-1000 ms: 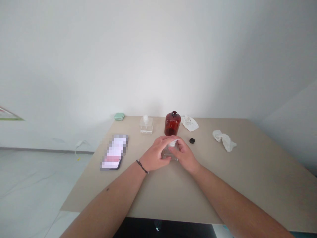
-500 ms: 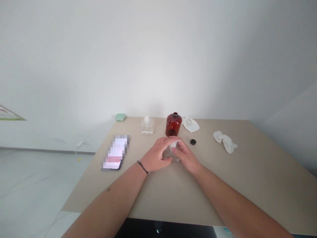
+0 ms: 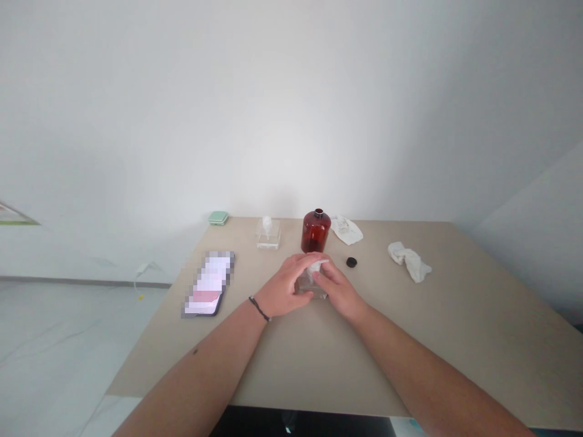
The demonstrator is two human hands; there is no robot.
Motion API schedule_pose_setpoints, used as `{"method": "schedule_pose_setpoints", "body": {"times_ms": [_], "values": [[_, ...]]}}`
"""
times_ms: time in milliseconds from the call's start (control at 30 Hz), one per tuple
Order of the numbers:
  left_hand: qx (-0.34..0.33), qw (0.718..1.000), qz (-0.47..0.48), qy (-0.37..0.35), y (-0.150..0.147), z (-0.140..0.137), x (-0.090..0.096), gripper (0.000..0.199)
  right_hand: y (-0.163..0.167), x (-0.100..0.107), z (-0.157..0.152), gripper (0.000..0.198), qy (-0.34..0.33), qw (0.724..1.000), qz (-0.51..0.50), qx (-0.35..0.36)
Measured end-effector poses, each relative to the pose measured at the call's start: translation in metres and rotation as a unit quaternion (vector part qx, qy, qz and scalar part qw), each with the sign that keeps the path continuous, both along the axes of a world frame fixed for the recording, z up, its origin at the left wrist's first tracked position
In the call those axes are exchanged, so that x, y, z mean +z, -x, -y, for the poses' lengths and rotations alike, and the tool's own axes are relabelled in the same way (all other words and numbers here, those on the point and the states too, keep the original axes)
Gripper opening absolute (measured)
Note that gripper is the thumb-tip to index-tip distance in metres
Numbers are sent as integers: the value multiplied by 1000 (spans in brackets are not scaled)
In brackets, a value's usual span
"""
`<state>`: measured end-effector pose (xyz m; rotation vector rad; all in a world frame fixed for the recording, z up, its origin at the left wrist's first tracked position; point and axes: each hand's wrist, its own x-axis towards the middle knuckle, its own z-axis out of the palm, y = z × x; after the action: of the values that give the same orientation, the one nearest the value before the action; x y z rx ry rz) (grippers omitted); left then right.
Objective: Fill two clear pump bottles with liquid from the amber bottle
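Observation:
A clear, square-based bottle (image 3: 310,287) stands on the table between my hands, with something white at its top that I cannot fully make out. My left hand (image 3: 291,286) curls round its left side, thumb in front and fingers across the back and top. From the right, my right hand (image 3: 339,288) grips the same bottle, its thumb near the white top. Just behind them is a dark red-brown bottle (image 3: 315,232), uncapped, with some dark contents low down. A small black cap (image 3: 351,262) lies to the right of the hands.
At the back left stands another clear square bottle (image 3: 268,235) with a rounded white top. A phone (image 3: 210,284) lies at left, and a green case (image 3: 218,218) sits in the far corner. Crumpled tissues (image 3: 410,261) lie at right, and a flatter tissue (image 3: 347,230) behind the red-brown bottle.
The whole view has shifted slightly, so things appear a little further left and lower. Both hands keep their hold on the clear bottle.

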<state>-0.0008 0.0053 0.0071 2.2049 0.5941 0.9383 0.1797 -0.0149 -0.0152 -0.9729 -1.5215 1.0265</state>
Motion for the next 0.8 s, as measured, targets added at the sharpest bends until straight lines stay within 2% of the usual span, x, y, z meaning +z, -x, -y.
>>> {"method": "schedule_pose_setpoints", "body": {"times_ms": [267,800], "values": [[4,1000,-1,-5,0,-1,-3,79,0,-3,-1,45,-7,1000,0,-1],[3,1000,-1,-1,0,-1,-2,80,-2,-3,-2,33,-15,1000,11,-1]]}}
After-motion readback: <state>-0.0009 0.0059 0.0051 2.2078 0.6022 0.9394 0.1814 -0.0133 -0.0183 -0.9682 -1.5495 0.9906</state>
